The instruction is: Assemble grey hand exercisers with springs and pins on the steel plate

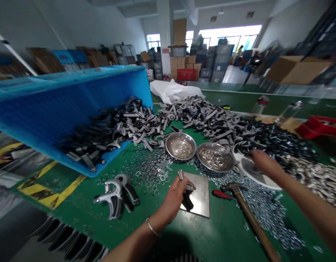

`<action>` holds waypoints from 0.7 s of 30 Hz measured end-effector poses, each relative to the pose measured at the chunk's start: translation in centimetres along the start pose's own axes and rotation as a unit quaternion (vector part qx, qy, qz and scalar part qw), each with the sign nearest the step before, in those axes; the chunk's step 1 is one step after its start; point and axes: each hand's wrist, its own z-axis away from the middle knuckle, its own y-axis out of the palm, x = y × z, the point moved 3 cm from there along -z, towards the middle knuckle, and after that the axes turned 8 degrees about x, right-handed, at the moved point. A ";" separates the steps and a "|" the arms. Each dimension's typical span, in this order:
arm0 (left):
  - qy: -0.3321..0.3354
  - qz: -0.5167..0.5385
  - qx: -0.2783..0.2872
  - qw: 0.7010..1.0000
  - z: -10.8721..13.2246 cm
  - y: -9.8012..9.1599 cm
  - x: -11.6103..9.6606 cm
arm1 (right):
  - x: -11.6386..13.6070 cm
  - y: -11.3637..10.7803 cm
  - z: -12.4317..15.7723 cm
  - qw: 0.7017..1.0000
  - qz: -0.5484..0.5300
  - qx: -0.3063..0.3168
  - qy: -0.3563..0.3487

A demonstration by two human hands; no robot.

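Note:
My left hand [175, 198] is closed around a hand-grip exerciser part, its metal spring [180, 174] sticking up past the fingers. The part's black handle [187, 202] hangs over a square metal plate [203, 196] on the bench. My right hand [259, 162] reaches over a white round dish [269, 181], close to a heap of black parts with bolts [277, 140]. Its fingers are turned away and blurred, so any hold is hidden. Left of my left hand stand a few hand-grip exercisers [117, 196] with grey and black handles, a spring showing on one.
A tipped blue crate [108, 83] spills grey and black handles. Steel bowls [175, 147] [208, 165] hold small metal pieces. Loose rings [146, 169] and nuts [269, 214] cover the bench. A hammer [251, 218] and red-handled tool [222, 194] lie right of the plate. A red tray [318, 127] stands far right.

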 end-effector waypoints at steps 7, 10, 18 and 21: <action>0.010 -0.013 0.002 1.000 1.0 1.0 -0.6 | 12.4 1.6 14.3 0.911 -0.404 0.080 -0.028; 0.018 -0.046 0.027 0.998 1.5 1.8 -1.1 | 17.0 3.6 18.4 0.908 -0.410 0.067 -0.055; 0.078 -0.158 0.030 0.984 4.2 0.3 -3.1 | 18.9 4.6 19.6 0.957 -0.203 0.037 -0.204; 0.078 -0.173 0.043 0.981 4.6 0.1 -3.6 | 19.4 4.4 20.2 0.952 -0.190 0.006 -0.239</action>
